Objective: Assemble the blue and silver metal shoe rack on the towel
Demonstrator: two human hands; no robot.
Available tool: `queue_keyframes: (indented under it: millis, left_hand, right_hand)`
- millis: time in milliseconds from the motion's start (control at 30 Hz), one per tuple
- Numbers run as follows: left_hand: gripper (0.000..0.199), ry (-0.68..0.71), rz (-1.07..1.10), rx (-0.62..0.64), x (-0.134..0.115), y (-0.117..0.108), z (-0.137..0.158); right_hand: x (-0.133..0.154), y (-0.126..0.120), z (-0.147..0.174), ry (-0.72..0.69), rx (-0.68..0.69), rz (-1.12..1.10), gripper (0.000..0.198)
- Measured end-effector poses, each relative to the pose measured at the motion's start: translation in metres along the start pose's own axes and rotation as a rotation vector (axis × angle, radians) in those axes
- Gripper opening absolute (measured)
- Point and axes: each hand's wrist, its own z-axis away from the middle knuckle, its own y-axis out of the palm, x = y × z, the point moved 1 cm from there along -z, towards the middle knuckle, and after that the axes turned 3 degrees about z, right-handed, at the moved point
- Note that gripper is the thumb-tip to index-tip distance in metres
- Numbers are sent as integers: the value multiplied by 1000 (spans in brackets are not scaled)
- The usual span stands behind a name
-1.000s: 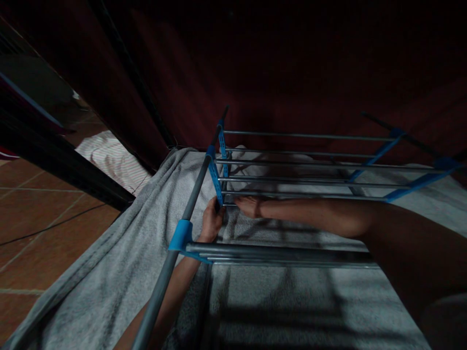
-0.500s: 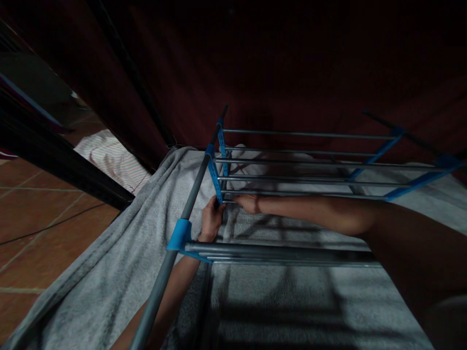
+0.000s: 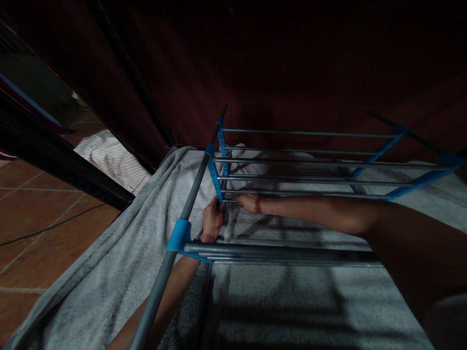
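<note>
A rack of grey metal tubes (image 3: 328, 183) joined by blue plastic brackets (image 3: 214, 176) lies across a grey blanket. My left hand (image 3: 213, 218) is closed around the lower end of the near-left bracket, at the corner where a tube meets it. Just to the right, my right hand (image 3: 249, 202) grips the lowest thin tube (image 3: 230, 201) close to that bracket. A long side pole (image 3: 195, 187) slants past above my left forearm, with a blue connector (image 3: 178, 234) on it. My right forearm hides part of the lower tubes.
Beneath the rack spreads the grey blanket (image 3: 109, 265). A dark post (image 3: 73, 165) slants along the left, beside a striped cloth (image 3: 111, 158) and a tiled floor (image 3: 32, 218) with a thin cable (image 3: 54, 226). Dark red fabric (image 3: 292, 73) hangs behind.
Very little differs. My left hand has shifted slightly at the bracket's lower end, its forearm moving a bit left; my right hand stays on the tube.
</note>
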Motion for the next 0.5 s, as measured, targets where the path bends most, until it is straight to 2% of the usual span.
queue_keyframes:
  millis: [200, 367, 500]
  left_hand:
    - [29, -8, -20, 17, -1, -1, 0]
    - [30, -10, -23, 30, -1, -2, 1]
    - [29, 2, 10, 14, -3, -2, 1]
  right_hand:
    - [-3, 2, 0, -23, 27, 7, 41]
    - [-5, 4, -3, -45, 63, -24, 25]
    - [-9, 11, -10, -51, 76, -39, 27]
